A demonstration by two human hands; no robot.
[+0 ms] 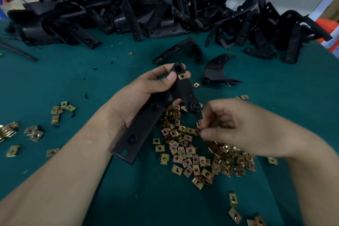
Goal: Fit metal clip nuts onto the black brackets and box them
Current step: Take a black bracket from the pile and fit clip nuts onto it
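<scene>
Work surface seen from the near side: a table under dark green cloth [77, 82] fills the view. Along its far edge, against a pale wall, runs a heap of brackets [146, 11], black, loosely piled and overlapping.

Two bare forearms reach in from the near edge. The left hand [145, 93] grips the held bracket [145, 124] above the cloth. Its fingers curl round the upper part, the thumb presses on the front face near the top, and the long flat arm of the part slopes down past the left wrist. The right hand [231, 128] is just beside the lower lobe of that bracket. Its fingers are curled, and thumb and forefinger pinch the pinched nut [199, 130] over the pile.

Below and between the hands, a pile of clip nuts [194, 154], brass-coloured and square, spreads across the cloth.

Beyond the hands, apart from the heap, lie a curved bracket [179, 49] and, to its right, a fin-shaped bracket [218, 69]. A thin black rod [18, 51] lies at the left edge.

Scattered nuts [62, 108] lie in small groups to the left of the left forearm, with a few more near the lower right corner.

The fitted nut [182, 76] sits clipped on the held bracket just below its top hole, touching the tip of the left thumb
</scene>
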